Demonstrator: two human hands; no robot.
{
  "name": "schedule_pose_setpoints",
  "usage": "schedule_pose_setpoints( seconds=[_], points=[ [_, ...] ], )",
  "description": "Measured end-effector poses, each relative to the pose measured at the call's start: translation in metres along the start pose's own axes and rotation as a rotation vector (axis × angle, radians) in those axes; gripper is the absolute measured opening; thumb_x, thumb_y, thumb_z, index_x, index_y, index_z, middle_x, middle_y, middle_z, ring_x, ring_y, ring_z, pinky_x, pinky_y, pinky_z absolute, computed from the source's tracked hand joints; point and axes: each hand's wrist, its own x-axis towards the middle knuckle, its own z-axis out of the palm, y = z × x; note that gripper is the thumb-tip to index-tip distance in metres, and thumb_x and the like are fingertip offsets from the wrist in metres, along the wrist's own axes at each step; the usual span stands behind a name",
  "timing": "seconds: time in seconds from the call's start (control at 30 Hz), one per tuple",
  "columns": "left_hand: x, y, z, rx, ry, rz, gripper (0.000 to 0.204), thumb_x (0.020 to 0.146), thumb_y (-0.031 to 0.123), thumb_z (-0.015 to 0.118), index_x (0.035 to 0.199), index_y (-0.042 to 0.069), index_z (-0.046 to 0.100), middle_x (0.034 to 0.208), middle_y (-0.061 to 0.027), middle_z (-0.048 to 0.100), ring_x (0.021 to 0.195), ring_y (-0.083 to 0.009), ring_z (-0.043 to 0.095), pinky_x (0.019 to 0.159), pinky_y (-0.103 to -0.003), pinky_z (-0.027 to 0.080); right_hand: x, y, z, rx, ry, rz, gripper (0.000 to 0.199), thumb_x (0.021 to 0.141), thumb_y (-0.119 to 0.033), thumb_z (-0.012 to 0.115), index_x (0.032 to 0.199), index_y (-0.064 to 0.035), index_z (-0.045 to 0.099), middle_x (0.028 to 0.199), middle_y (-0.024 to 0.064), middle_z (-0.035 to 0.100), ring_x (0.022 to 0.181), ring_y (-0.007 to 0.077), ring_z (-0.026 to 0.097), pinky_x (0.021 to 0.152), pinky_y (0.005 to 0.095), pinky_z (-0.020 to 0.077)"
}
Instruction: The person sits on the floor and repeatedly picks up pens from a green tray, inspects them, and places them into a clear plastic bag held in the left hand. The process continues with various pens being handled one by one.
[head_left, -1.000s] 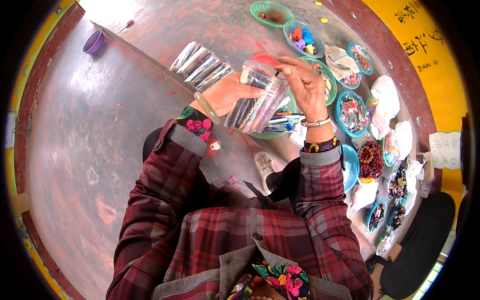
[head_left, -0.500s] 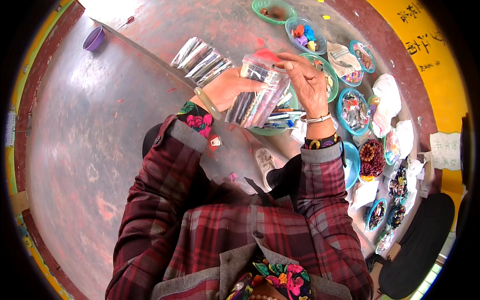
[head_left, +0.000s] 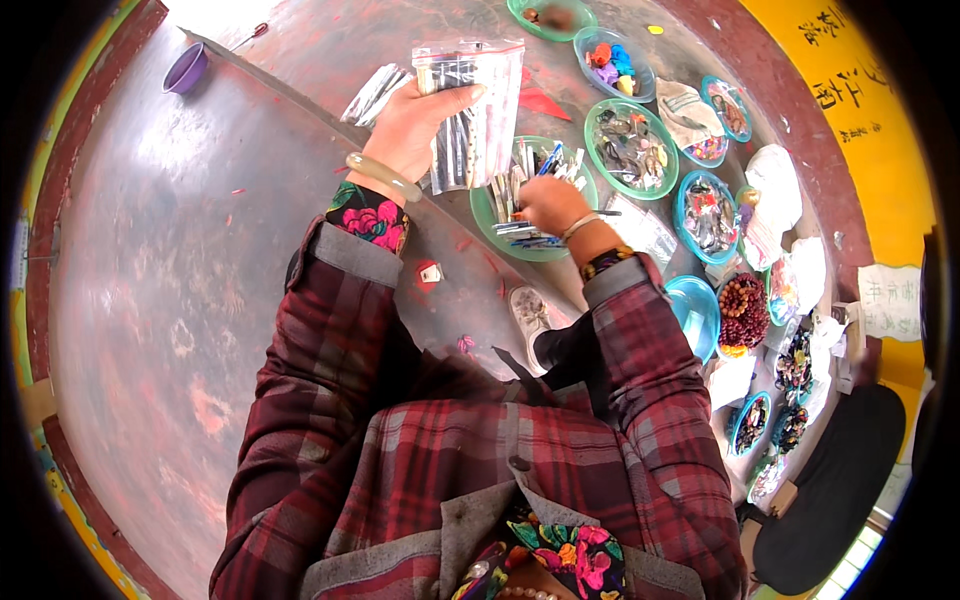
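My left hand [head_left: 408, 125] grips a clear zip bag [head_left: 497, 120] of slim pens, its thumb pressed across the front. The bag's red-lined zip edge points away from me. To its right, my right hand [head_left: 556, 207] is down in a green basin [head_left: 487, 222] heaped with loose pens [head_left: 512, 182]. Its fingers are curled around pens there, though the fingertips are partly hidden. A blue pen sticks up just beyond this hand. Behind my left hand, more bagged pens [head_left: 375, 93] lie on the floor, partly covered by the hand.
Along the right stand several basins of small goods, among them a green one [head_left: 597, 165], a blue one [head_left: 683, 240] and one with coloured pieces [head_left: 652, 75]. A red triangular piece [head_left: 543, 102] lies beyond the pens. A purple basin [head_left: 187, 70] sits far left.
My left hand has carried the bag left and away from me. My right hand has left the bag's top and come down into the pen basin.
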Motion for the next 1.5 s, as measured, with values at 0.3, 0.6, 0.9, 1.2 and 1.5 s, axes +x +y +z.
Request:
schedule_pose_setpoints(
  seconds=[0.3, 0.6, 0.9, 1.2, 1.5],
  points=[
    [-0.004, 0.003, 0.003, -0.029, -0.021, -0.032, 0.024, 0.083, 0.002, 0.062, 0.107, 0.0, 0.06, 0.099, -0.0067, 0.065, 0.088, -0.0148, 0.063, 0.078, -0.029, 0.05, -0.002, -0.036, 0.065, -0.424, 0.034, -0.016, 0.011, 0.074, -0.011, 0.055, 0.076, -0.0099, 0.067, 0.075, 0.0068, 0.063, 0.078, 0.023, 0.06, 0.061, 0.0356, 0.0499],
    [-0.002, 0.002, 0.002, -0.038, -0.073, -0.008, 0.023, 0.085, 0.003, 0.059, 0.107, 0.0, 0.059, 0.101, -0.0063, 0.064, 0.09, -0.0156, 0.063, 0.08, -0.03, 0.05, 0.0, -0.038, 0.04, -0.301, -0.061, 0.062, 0.019, 0.076, -0.009, 0.056, 0.094, -0.0044, 0.059, 0.081, 0.011, 0.062, 0.077, 0.0266, 0.064, 0.064, 0.0369, 0.0518],
    [-0.007, 0.006, 0.012, 0.01, -0.122, -0.086, 0.026, 0.083, 0.004, 0.062, 0.109, -0.001, 0.059, 0.099, -0.0067, 0.065, 0.088, -0.0137, 0.062, 0.079, -0.028, 0.049, -0.011, 0.01, -0.077, -0.096, 0.404, 0.483, 0.051, 0.072, -0.01, 0.057, 0.122, -0.0186, 0.046, 0.083, 0.0126, 0.065, 0.072, 0.0271, 0.065, 0.063, 0.0399, 0.0508],
    [-0.014, -0.01, 0.024, 0.248, -0.37, -0.244, 0.032, 0.082, 0.003, 0.062, 0.113, -0.002, 0.057, 0.104, -0.0047, 0.062, 0.094, -0.0122, 0.057, 0.086, -0.028, 0.044, -0.068, 0.001, -0.178, 1.604, 1.222, -0.205, 0.041, 0.084, -0.001, 0.058, 0.121, -0.0087, 0.043, 0.088, 0.0132, 0.062, 0.078, 0.0254, 0.064, 0.065, 0.028, 0.0514],
    [-0.01, -0.023, 0.027, 0.28, -0.411, -0.302, 0.032, 0.082, 0.005, 0.063, 0.112, -0.002, 0.057, 0.103, -0.0044, 0.062, 0.093, -0.0118, 0.057, 0.086, -0.029, 0.044, -0.061, -0.013, -0.173, 1.546, 1.054, -0.253, 0.04, 0.085, 0.001, 0.054, 0.123, -0.0073, 0.043, 0.092, 0.0138, 0.063, 0.083, 0.0248, 0.065, 0.068, 0.028, 0.0522]
  ],
)
